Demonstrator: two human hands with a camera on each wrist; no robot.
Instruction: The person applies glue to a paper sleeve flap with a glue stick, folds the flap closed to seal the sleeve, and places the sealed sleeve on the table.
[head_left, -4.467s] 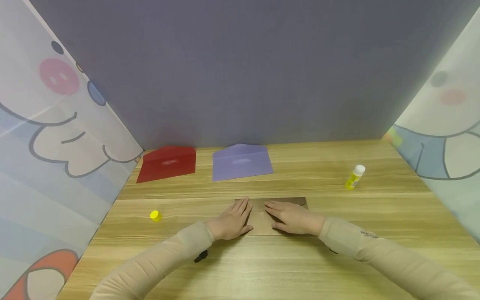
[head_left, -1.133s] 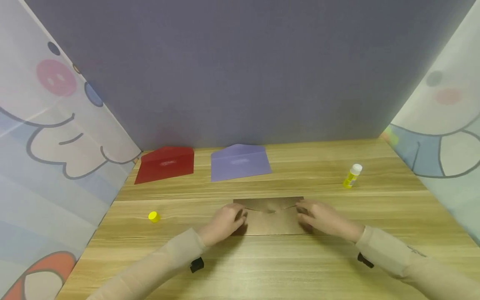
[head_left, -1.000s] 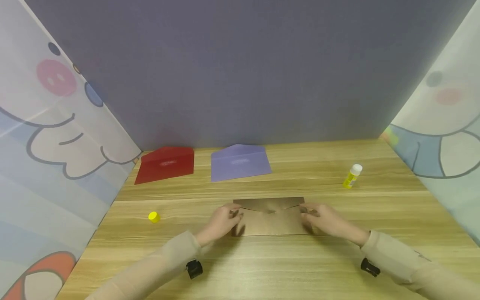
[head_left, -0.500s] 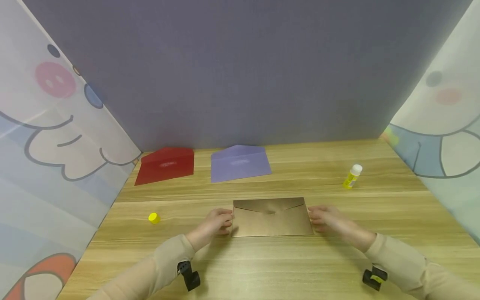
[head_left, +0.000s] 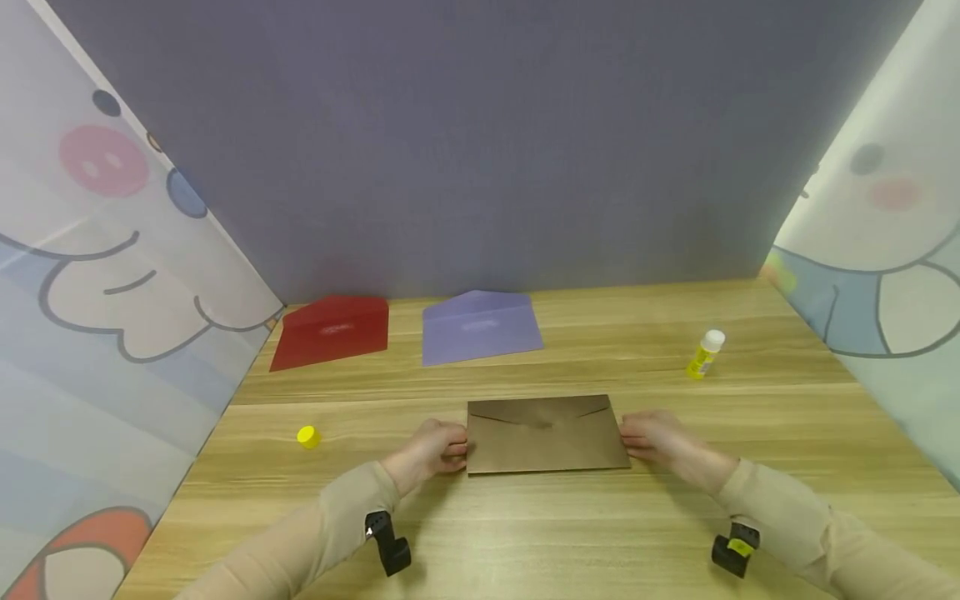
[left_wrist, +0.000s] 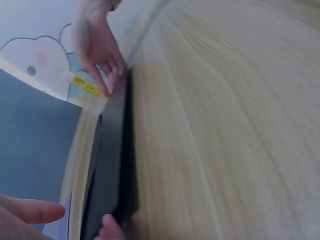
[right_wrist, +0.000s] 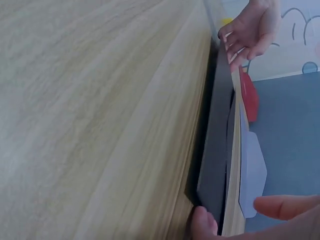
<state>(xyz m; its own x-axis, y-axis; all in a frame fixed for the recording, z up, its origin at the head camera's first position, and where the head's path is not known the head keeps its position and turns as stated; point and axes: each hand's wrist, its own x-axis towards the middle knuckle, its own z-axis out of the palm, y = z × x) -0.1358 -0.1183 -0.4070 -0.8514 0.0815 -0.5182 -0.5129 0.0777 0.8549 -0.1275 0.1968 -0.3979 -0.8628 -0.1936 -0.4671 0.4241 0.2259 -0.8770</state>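
Note:
A bronze-brown envelope point(head_left: 547, 442) with its pointed flap folded down is in the middle of the head view. My left hand point(head_left: 429, 454) holds its left end, fingers curled at the edge. At the right end my right hand point(head_left: 660, 443) holds it in the same way. From both wrist views the envelope point(left_wrist: 107, 160) shows nearly edge-on, slightly raised, with a dark shadow under its near edge. The fingertips behind or under the envelope are hidden in the head view.
A red envelope point(head_left: 332, 335) and a lilac envelope point(head_left: 482, 330) lie at the back of the wooden table point(head_left: 525, 542). A glue stick point(head_left: 705, 354) stands at the right, and its yellow cap point(head_left: 308, 437) lies at the left. A grey panel point(head_left: 487, 150) stands behind.
Both hands were flat on the brown envelope, then slid outward off its top to its two ends, where they took hold. Its near edge has risen slightly.

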